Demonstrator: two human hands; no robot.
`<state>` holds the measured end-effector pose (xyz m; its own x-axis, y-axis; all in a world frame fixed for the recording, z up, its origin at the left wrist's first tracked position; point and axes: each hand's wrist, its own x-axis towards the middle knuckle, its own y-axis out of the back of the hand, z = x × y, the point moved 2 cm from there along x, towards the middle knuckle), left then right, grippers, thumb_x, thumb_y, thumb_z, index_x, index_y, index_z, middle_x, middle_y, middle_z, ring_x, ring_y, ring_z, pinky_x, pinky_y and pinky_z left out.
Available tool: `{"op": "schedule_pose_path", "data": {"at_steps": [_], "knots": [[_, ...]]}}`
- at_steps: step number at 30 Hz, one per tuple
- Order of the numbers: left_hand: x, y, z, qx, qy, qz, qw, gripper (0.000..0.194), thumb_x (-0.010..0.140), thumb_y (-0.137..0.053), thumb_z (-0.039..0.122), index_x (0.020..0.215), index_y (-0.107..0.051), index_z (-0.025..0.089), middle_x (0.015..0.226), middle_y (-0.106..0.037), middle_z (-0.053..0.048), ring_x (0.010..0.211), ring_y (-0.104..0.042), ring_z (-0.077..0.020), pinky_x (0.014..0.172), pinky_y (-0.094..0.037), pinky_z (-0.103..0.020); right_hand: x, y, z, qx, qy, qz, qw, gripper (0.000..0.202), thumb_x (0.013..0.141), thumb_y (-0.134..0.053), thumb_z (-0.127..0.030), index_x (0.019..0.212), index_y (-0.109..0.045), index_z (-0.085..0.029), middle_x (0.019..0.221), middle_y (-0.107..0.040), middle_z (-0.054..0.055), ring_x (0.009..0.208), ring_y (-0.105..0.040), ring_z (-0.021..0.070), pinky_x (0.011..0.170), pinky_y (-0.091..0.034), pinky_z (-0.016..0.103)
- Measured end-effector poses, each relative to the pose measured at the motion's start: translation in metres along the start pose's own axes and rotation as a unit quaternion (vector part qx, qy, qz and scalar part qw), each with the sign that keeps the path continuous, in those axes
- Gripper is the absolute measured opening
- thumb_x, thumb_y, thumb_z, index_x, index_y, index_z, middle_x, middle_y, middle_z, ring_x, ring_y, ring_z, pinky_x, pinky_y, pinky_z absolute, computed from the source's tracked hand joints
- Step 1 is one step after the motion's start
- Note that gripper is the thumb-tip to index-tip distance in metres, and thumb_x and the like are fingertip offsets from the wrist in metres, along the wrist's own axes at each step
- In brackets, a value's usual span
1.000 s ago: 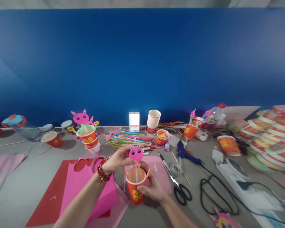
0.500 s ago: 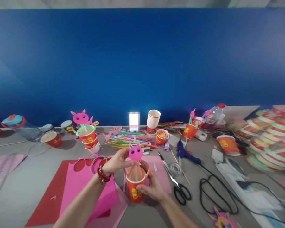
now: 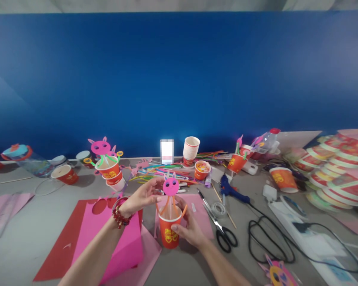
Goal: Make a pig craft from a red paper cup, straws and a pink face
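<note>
A red paper cup (image 3: 169, 232) with yellow print stands upright at the front centre, with orange pipe cleaners and a clear stick rising out of it. On top sits a pink paper animal head (image 3: 170, 186) with two eyes and ears. My right hand (image 3: 191, 228) is wrapped round the cup's right side, thumb on its front. My left hand (image 3: 146, 195), with a red bead bracelet at the wrist, is beside the head and above the cup's left rim. Its fingers are apart and nothing shows in them.
Scissors (image 3: 223, 234), a pen and tape lie right of the cup, with a blue glue gun (image 3: 232, 190) and its cable beyond. Pink and red sheets (image 3: 107, 238) lie left. Behind are pipe cleaners (image 3: 164, 173), stacked cups (image 3: 191, 149) and a finished-looking cup figure (image 3: 107, 169).
My left hand has let go of the pink head and moved a little left and away. The head and cup now show more fully. My right hand still holds the cup.
</note>
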<state>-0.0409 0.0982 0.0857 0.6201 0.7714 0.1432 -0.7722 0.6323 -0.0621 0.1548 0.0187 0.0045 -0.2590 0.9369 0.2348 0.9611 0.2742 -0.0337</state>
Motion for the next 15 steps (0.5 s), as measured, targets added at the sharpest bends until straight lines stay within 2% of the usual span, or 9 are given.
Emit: {"op": "schedule_pose_path", "data": {"at_steps": [3, 5, 11, 15], "knots": [[-0.009, 0.000, -0.011, 0.058, 0.032, -0.066, 0.996, 0.076, 0.077, -0.081, 0.039, 0.143, -0.046, 0.027, 0.143, -0.051, -0.016, 0.117, -0.059, -0.0293, 0.099, -0.047, -0.045, 0.002, -0.001, -0.003, 0.012, -0.002, -0.004, 1.000, 0.082, 0.079, -0.074, -0.057, 0.148, -0.039, -0.030, 0.138, -0.061, 0.012, 0.125, -0.060, 0.0330, 0.101, -0.052, 0.047], [-0.014, -0.002, -0.015, 0.073, 0.047, -0.078, 0.993, 0.081, 0.077, -0.080, 0.041, 0.147, -0.041, 0.028, 0.145, -0.048, -0.016, 0.117, -0.059, -0.0287, 0.099, -0.047, -0.046, 0.003, -0.002, -0.004, 0.016, -0.008, 0.002, 1.000, 0.082, 0.079, -0.075, -0.057, 0.147, -0.039, -0.028, 0.138, -0.060, 0.013, 0.125, -0.059, 0.0334, 0.101, -0.052, 0.048], [-0.014, -0.013, -0.019, 0.108, 0.063, -0.043, 0.991, 0.091, 0.074, -0.084, 0.035, 0.149, -0.034, 0.029, 0.139, -0.053, -0.016, 0.119, -0.058, -0.0291, 0.091, -0.052, -0.040, 0.007, 0.000, -0.003, 0.011, -0.009, 0.029, 0.999, 0.077, 0.083, -0.072, -0.054, 0.147, -0.039, -0.028, 0.132, -0.063, 0.013, 0.117, -0.064, 0.0309, 0.097, -0.054, 0.046], [-0.014, -0.022, -0.023, 0.077, 0.056, -0.015, 0.995, 0.093, 0.075, -0.083, 0.033, 0.151, -0.029, 0.028, 0.124, -0.062, -0.012, 0.113, -0.062, -0.0279, 0.096, -0.050, -0.044, 0.008, 0.003, -0.002, -0.019, -0.026, 0.029, 0.999, 0.079, 0.084, -0.071, -0.054, 0.150, -0.033, -0.031, 0.129, -0.066, 0.011, 0.113, -0.066, 0.0308, 0.093, -0.056, 0.046]]}}
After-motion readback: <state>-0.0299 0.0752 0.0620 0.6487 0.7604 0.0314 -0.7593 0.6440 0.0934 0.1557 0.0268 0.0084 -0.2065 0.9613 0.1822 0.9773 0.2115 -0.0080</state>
